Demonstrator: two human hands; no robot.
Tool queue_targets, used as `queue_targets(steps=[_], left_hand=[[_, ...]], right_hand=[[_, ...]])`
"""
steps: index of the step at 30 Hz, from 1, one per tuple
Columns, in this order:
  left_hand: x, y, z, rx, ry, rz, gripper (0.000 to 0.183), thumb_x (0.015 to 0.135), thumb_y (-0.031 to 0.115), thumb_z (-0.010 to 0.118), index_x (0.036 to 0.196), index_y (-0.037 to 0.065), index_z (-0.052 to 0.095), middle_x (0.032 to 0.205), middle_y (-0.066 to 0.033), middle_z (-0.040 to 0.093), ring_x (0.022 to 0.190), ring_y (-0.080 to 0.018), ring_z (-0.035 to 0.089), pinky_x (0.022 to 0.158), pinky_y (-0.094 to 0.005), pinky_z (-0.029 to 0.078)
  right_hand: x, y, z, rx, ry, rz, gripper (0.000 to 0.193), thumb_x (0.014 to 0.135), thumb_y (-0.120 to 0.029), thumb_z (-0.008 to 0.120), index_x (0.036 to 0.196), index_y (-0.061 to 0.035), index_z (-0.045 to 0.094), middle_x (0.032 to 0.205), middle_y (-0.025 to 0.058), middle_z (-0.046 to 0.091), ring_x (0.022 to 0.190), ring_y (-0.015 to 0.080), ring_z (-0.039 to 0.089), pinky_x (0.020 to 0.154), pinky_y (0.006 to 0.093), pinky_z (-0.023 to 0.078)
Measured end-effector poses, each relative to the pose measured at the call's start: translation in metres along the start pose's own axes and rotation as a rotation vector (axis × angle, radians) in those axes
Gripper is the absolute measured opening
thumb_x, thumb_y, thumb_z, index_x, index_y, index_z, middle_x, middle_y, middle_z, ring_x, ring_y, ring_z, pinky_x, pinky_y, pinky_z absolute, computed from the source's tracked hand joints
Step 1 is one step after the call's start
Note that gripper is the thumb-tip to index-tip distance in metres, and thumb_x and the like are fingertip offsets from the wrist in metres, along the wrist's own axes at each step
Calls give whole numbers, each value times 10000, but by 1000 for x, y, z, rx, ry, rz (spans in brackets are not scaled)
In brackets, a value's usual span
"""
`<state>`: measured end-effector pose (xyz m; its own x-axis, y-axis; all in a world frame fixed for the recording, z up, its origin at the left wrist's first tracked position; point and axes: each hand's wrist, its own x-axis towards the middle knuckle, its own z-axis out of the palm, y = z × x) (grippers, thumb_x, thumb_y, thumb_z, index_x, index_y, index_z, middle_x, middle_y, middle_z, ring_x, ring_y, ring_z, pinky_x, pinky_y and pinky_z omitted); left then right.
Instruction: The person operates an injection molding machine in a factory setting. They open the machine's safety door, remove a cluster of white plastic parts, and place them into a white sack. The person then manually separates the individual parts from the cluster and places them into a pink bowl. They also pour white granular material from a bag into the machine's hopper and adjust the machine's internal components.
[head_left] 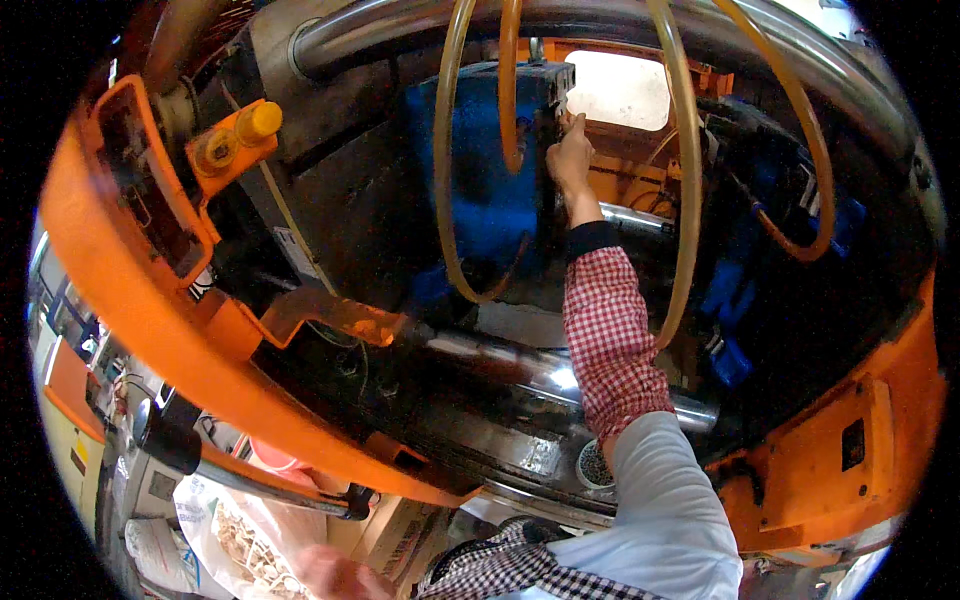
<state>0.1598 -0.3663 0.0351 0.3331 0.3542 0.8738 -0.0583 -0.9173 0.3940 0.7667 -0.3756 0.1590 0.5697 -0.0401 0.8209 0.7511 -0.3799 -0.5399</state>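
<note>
Head view shows one right hand [571, 160], grip too unclear to tell, at one blue block [478, 150] near four hoses [689, 160].

I have one block [480, 170] left of centre and a second block [740, 290] to its right, a window [618, 92] behind the gap. The fingers [576, 122] of the right hand [570, 160] are at the first block's right edge. Hoses [690, 180] hang before both. Nearer me crosses a bar [520, 372], then a cup [594, 466]. Lower left, outside the frame [150, 290], I see pieces [245, 545] in a bag [195, 505], the left hand [335, 575] to its right.
</note>
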Motion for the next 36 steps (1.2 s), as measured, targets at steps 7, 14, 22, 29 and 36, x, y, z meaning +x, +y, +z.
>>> queue_targets(steps=[7, 14, 22, 29, 36], left_hand=[[61, -48, 26, -827, -167, -544, 74, 780, 1, 526, 844, -18, 494, 627, -65, 515, 542, -142, 502, 552, -254, 417], [56, -41, 17, -852, -414, -537, 65, 861, 64, 536, 854, 21, 489, 675, -51, 492, 592, -136, 468, 572, -267, 392], [45, 31, 39, -1135, -1023, -329, 210, 830, -41, 532, 1039, -25, 513, 924, -92, 608, 861, -190, 597, 793, -297, 454], [23, 111, 88, -1075, -1384, 95, 233, 862, 57, 531, 1072, 15, 439, 897, -96, 555, 849, -185, 567, 722, -317, 459], [-42, 195, 148, -1406, -1261, 176, 318, 889, 156, 480, 1113, -19, 338, 1002, -253, 459, 981, -401, 476, 823, -460, 414]], right_hand=[[-48, -79, -53, 78, -19, 179, 596, 721, 84, 415, 1305, 81, 297, 1182, 209, 540, 1082, 382, 511, 930, 421, 378], [-296, -177, -210, 364, -23, -453, 274, 805, -26, 533, 1077, -1, 556, 820, 169, 589, 714, 313, 557, 641, 389, 455], [-549, -161, -323, -103, -571, 198, 129, 786, -180, 632, 849, -69, 651, 559, 76, 592, 456, 254, 572, 452, 348, 466], [-595, -144, -306, -127, -728, 224, 232, 839, -273, 530, 776, -66, 616, 625, 175, 596, 565, 330, 598, 519, 441, 484], [-569, -125, -312, -5, -873, 227, 217, 848, -233, 528, 776, -52, 624, 647, 164, 604, 570, 307, 599, 521, 408, 481]])
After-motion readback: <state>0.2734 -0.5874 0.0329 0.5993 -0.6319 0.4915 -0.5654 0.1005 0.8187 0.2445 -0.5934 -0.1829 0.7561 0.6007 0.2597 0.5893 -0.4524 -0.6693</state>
